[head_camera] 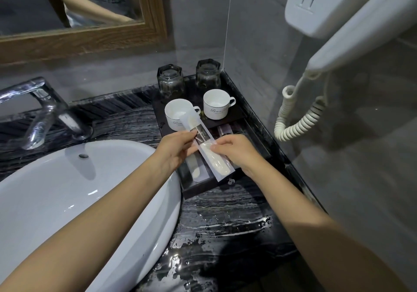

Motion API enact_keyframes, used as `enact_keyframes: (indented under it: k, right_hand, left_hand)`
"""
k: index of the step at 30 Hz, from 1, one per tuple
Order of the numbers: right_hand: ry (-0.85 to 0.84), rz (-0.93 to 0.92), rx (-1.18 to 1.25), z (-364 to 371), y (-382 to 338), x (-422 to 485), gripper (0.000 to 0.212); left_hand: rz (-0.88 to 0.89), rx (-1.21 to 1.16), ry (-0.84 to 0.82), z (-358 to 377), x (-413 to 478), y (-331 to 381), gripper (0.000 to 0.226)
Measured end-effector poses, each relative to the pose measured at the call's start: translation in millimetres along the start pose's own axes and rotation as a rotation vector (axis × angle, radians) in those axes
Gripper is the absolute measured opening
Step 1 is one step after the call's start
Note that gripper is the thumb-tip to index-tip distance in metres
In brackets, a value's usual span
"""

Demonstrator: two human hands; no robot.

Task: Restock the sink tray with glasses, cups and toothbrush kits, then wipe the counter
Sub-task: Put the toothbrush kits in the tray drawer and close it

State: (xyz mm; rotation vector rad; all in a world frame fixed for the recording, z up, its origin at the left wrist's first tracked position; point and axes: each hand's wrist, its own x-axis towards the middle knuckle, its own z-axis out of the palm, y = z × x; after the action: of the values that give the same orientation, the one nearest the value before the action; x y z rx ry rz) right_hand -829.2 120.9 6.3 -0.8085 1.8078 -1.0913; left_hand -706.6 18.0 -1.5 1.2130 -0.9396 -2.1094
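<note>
A black tray (246,116) stands on the dark marble counter (225,224) in the corner. At its back are two upturned glasses (170,81) (208,73), with two white cups (178,114) (217,104) in front of them. My left hand (178,149) and my right hand (234,151) both grip a long wrapped toothbrush kit (203,142) over the tray's front compartment. A second wrapped kit (196,172) lies in that compartment under my hands.
A white basin (67,197) fills the left, with a chrome tap (40,111) behind it. A wall hairdryer (349,20) and its coiled cord (295,120) hang at the right. Water glistens on the counter in front of the tray. A wood-framed mirror (90,39) hangs above.
</note>
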Motion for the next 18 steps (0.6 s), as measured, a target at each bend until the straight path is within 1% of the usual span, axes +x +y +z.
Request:
enact_keyframes:
  k: [5,8,10,13,15,17,18]
  right_hand:
    - [0.026,0.103,-0.01,-19,2,-6,0.021]
    - [0.035,0.185,-0.046,-32,4,-6,0.024]
    - [0.05,0.212,-0.073,-33,5,-4,0.027]
    - [0.093,0.241,-0.135,-25,9,10,0.032]
    - [0.116,0.26,-0.185,-16,13,23,0.035]
    - [0.129,0.272,-0.226,-7,15,35,0.035]
    - [0.139,0.274,-0.254,-2,16,39,0.035]
  left_hand:
    - [0.062,-0.016,0.053,-11,-7,1,0.008]
    - [0.146,0.053,0.139,-27,-6,4,0.02]
    - [0.195,0.102,0.189,-34,-5,4,0.03]
    - [0.255,0.171,0.263,-40,-3,1,0.038]
    - [0.346,0.347,0.326,-42,-2,-2,0.038]
    - [0.489,0.642,0.38,-44,-2,-3,0.036]
    - [0.565,0.787,0.378,-45,-3,-4,0.034]
